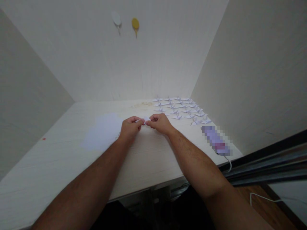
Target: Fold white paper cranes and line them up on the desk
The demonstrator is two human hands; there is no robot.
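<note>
1. Head view: a small piece of white paper (146,118) sits between my two hands, over the middle of the table (148,153). Whether it touches the surface I cannot tell.
2. Left grip: my left hand (130,128) is closed to a pinch, thumb against fingers, on the paper's left side.
3. Right grip: my right hand (161,123) is likewise pinched on the right side, with almost no gap between thumb and forefinger. My fingertips hide much of the paper; its folds cannot be verified.
4. Method, in my judgement: this is fine fingertip folding. I should match the edges before pressing, steady the layers with one hand and run the crease with the other. Pulling with both would likely crumple it.
5. Edges: the front edge (146,188) of the table passes below my forearms; the back wall (144,70) and right wall (249,73) bound the work area.
6. Room: rows of paper cranes (177,117) stand just beyond my right hand, so outward swings there risk knocking them. A pixelated object (216,140) with a cable (230,164) lies farther right. Near my left hand is a pale patch (103,131), perhaps paper, too washed out to confirm.
</note>
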